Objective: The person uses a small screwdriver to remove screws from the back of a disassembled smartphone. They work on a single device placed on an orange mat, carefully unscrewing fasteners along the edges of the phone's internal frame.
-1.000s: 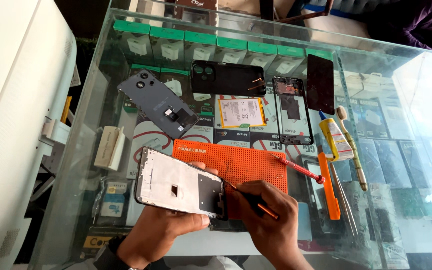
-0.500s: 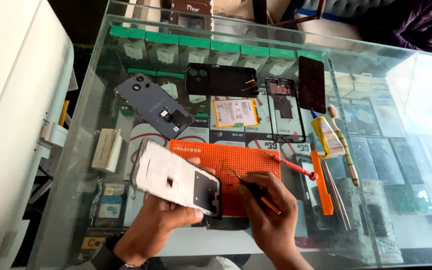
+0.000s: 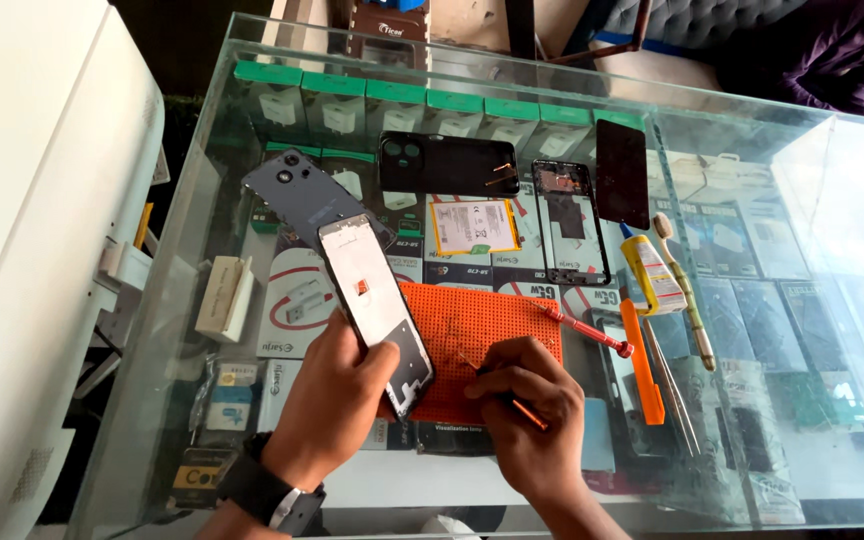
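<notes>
My left hand (image 3: pixel 337 395) grips the lower end of a white phone mid-frame (image 3: pixel 372 295) with a dark rim, holding it tilted up above the glass counter (image 3: pixel 252 60). My right hand (image 3: pixel 527 415) pinches a thin orange-handled screwdriver (image 3: pixel 527 410), its tip resting on the orange work mat (image 3: pixel 482 330). The mat lies under both hands. A dark watch sits on my left wrist.
On the glass lie a grey back cover (image 3: pixel 297 195), a black back cover (image 3: pixel 447 163), a battery (image 3: pixel 472 226), a phone frame (image 3: pixel 572 220), a dark screen (image 3: pixel 622 172), a glue tube (image 3: pixel 652 272), a red screwdriver (image 3: pixel 587 328), an orange pry tool (image 3: pixel 642 360), tweezers (image 3: pixel 674 390). White cabinet at left.
My left hand has swung the white frame from lying crosswise to standing lengthwise and farther up. My right hand has stayed over the mat with the screwdriver.
</notes>
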